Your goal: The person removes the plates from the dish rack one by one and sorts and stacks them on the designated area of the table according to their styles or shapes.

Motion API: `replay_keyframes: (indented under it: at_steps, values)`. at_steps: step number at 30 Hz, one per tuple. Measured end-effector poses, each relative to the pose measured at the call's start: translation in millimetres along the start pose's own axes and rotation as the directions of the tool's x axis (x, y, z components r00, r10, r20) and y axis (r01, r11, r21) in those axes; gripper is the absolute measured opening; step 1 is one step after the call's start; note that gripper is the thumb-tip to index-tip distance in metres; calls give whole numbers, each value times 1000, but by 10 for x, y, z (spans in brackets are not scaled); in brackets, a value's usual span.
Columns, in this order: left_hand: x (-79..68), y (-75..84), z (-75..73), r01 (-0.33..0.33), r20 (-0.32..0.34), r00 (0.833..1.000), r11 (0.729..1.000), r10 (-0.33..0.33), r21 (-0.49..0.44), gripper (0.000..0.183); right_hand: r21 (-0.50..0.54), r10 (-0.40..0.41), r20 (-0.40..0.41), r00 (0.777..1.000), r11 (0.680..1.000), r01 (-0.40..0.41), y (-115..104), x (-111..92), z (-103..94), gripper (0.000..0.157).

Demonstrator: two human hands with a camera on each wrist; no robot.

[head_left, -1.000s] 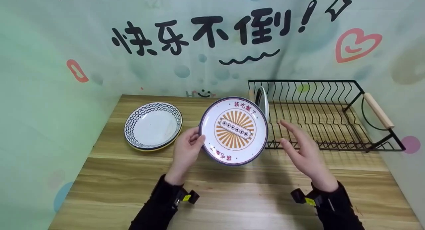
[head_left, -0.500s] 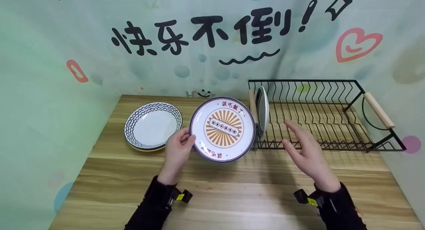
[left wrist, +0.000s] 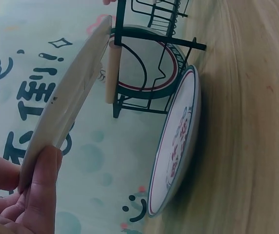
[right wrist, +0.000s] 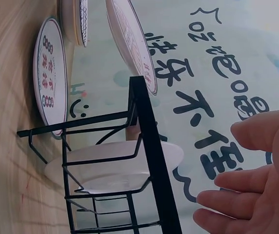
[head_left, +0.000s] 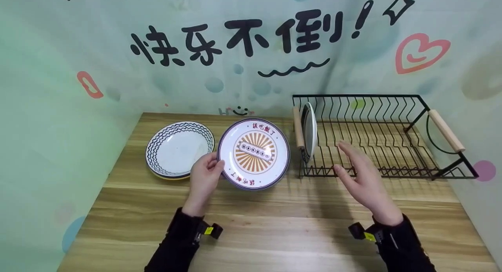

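Note:
My left hand [head_left: 206,177] pinches the left rim of a round plate [head_left: 255,177] with an orange sunburst, red characters and a blue edge. The plate is up off the table, face tilted toward the head camera; in the left wrist view it [left wrist: 73,97] shows its pale underside. My right hand [head_left: 362,179] has its fingers extended beside the dish rack [head_left: 368,170], holding nothing. One plate [head_left: 311,132] stands upright in the rack's left end. Another plate with red print [right wrist: 49,80] lies on the table, seen only in the wrist views; the held plate hides it in the head view.
Left of the held plate, a white dish with a black wavy rim [head_left: 180,150] lies on the wooden table [head_left: 255,232], a yellow edge showing below it. A printed cloth [head_left: 188,87] hangs behind. The rack has wooden handles [head_left: 446,130] at its ends.
My left hand has carried the sunburst plate leftward, away from the rack, so the upright plate and the left wooden handle now show fully. My right hand has drifted slightly right.

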State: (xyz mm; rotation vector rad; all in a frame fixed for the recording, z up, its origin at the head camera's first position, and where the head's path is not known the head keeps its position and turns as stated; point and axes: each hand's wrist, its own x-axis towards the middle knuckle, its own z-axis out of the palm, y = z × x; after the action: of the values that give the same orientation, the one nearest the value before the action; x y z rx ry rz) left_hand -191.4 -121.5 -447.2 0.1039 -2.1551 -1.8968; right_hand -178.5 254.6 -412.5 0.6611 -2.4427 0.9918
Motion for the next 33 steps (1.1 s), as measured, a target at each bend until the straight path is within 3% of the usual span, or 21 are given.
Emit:
replay_keyframes:
  at_steps: [16, 33]
  values:
    - [75, -88, 56, 103, 29, 994, 994, -104, 38, 27, -68, -10, 34, 999, 998, 12, 71, 74, -30, 59]
    - [171, -220, 127, 232, 47, 972, 973, -232, 5, 28, -96, 21, 82, 996, 995, -13, 61, 185, -79, 58]
